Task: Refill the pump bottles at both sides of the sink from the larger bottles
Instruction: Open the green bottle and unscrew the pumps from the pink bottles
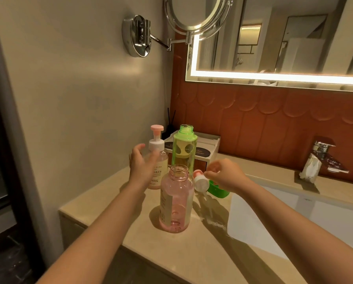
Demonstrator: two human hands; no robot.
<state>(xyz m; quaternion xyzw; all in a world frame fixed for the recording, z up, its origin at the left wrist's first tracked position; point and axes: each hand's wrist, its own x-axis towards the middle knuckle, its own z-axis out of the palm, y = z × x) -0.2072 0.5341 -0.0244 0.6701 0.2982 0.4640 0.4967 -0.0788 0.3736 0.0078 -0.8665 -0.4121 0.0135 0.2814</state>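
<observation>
A clear pink pump bottle [172,203] stands uncapped on the beige counter [114,203], left of the sink. My right hand [224,175] pinches its white and pink pump head [201,181] just right of the bottle's neck, the dip tube hanging down. A green cap [219,191] lies on the counter under that hand. Behind stands a tall green bottle [183,148], also uncapped. My left hand [139,167] curls round a second pump bottle [161,160] with a pink and white pump, standing at the back left.
The white sink basin [294,218] lies to the right, with a chrome faucet [321,154] behind it. A white amenity box [209,147] and a reed diffuser [170,124] stand against the tiled wall. A swing-arm round mirror [198,13] hangs overhead. The counter's edge runs close on the left.
</observation>
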